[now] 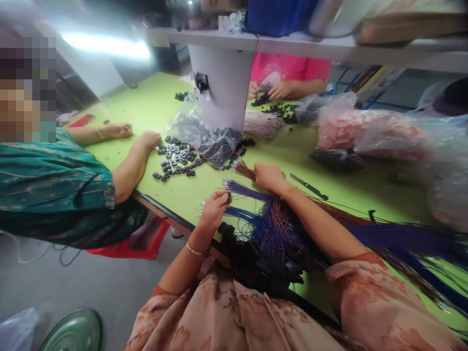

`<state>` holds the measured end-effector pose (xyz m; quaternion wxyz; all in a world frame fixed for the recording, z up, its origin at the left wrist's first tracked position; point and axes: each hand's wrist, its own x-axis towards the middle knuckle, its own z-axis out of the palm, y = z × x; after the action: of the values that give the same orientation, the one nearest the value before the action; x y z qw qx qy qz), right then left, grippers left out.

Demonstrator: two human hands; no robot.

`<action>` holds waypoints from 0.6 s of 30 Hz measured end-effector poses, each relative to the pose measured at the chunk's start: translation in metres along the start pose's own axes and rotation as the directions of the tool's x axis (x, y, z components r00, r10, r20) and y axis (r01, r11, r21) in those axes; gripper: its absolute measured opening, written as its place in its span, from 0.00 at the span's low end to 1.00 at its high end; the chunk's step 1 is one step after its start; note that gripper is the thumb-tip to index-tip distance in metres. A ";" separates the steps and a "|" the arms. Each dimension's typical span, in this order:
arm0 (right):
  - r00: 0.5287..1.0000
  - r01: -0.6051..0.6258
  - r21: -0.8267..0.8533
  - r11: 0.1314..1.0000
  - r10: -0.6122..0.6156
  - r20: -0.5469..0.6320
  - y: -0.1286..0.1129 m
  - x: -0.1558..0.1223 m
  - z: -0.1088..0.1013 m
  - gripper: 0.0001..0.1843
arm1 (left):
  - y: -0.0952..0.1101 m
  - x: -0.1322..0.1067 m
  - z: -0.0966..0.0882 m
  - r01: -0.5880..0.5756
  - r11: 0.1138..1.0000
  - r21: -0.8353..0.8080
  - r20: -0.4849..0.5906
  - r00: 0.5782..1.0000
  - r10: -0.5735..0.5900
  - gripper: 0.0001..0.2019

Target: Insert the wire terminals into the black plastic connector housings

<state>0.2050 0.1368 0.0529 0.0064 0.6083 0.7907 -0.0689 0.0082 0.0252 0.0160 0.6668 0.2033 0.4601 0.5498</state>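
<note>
My left hand (214, 208) is closed around a small black connector housing (229, 197), pinched between thumb and fingertips near the table's front edge. Farther in, my right hand (269, 176) has its fingers curled over a bundle of brown wires (244, 169), whose metal-tipped ends stick out to the left. Between my hands lies a bundle of purple wires (243, 189). Blue wires (241, 213) run just below it, beside my left hand. A heap of black connectors (263, 263) with wires on them is gathered against my front.
Black-and-red parts (177, 158) lie spread near a co-worker's arm (131, 163) on the left. A clear bag of dark parts (219, 146) leans by the white post (224, 87). A knife (309, 186) rests beyond my right forearm. Another person's hands (272, 90) work across the table.
</note>
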 end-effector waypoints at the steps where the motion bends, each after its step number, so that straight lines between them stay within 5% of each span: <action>1: 1.000 0.004 0.029 1.000 -0.003 -0.020 0.001 -0.001 -0.002 0.13 | 0.000 0.000 0.000 0.000 1.000 0.000 -0.002 1.000 0.000 0.13; 7: 0.981 0.141 0.334 0.932 -0.087 -0.172 -0.011 0.008 -0.007 0.08 | -0.001 0.000 0.002 -0.002 1.000 0.002 -0.006 1.000 0.002 0.13; 12: 0.934 0.341 0.606 0.718 -0.184 -0.307 -0.039 0.013 -0.007 0.06 | -0.001 0.000 0.000 -0.015 1.000 0.000 -0.004 1.000 0.015 0.11; 18: 0.947 0.319 0.746 0.585 -0.232 -0.223 -0.049 -0.017 0.000 0.06 | -0.004 0.001 -0.003 -0.021 0.998 -0.058 0.039 0.999 0.023 0.11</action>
<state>0.1624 0.1087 0.0593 -0.3058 0.4244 0.7677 -0.3701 0.0079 0.0246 0.0115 0.6752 0.1997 0.4285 0.5662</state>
